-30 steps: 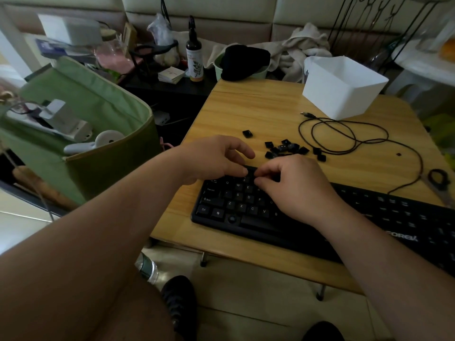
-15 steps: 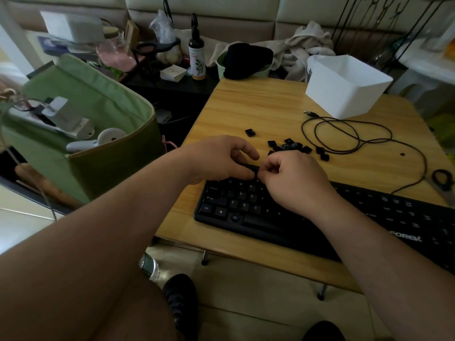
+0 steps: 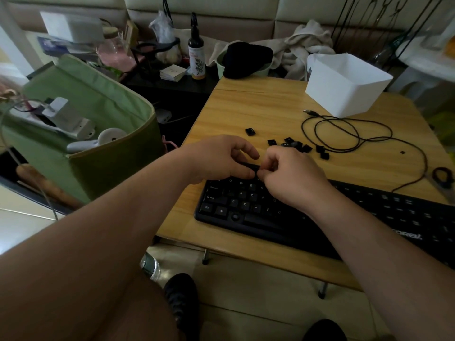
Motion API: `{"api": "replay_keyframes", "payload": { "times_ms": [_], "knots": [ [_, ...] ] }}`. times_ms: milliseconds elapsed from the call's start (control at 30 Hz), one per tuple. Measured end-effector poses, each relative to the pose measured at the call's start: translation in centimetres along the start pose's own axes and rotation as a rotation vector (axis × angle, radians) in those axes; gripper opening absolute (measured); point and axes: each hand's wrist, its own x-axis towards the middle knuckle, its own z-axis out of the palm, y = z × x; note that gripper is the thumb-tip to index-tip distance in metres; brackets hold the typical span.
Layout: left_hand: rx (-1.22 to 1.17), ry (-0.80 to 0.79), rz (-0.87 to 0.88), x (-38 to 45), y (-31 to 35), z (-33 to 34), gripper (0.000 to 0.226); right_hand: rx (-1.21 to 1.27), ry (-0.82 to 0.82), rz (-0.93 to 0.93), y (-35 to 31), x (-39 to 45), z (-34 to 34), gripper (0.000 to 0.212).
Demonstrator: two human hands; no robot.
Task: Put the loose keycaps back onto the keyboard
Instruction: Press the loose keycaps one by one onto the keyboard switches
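Left hand (image 3: 216, 158) and right hand (image 3: 293, 178) meet above the keyboard's (image 3: 320, 217) far-left rows, fingers curled, together pinching one long black keycap (image 3: 248, 166) held between them just over the keys. The keyboard lies along the table's (image 3: 258, 107) near edge, its lettered keys visible below the hands. Loose keycaps (image 3: 295, 145) cluster mid-table just beyond the right hand; a single keycap (image 3: 250, 131) lies apart to their left. A coiled cable (image 3: 349, 134) runs right of the cluster. A white box (image 3: 344, 84) stands at the far right corner.
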Motion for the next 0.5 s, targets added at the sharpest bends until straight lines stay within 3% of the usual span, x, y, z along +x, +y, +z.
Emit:
{"api": "replay_keyframes", "payload": {
  "times_ms": [200,367,500],
  "knots": [
    [0.005,0.001,-0.004,0.1,0.0,0.0,0.040,0.089,0.048,-0.074,0.5,-0.1,0.3,0.018],
    [-0.003,0.001,-0.012,0.2,-0.1,-0.3,0.036,-0.109,0.073,-0.285,1.2,-0.9,-0.6,0.008],
    [-0.010,-0.002,-0.013,0.2,0.0,-0.2,0.035,-0.239,0.056,-0.360,1.5,-0.8,-1.0,0.014]
  ]
}}
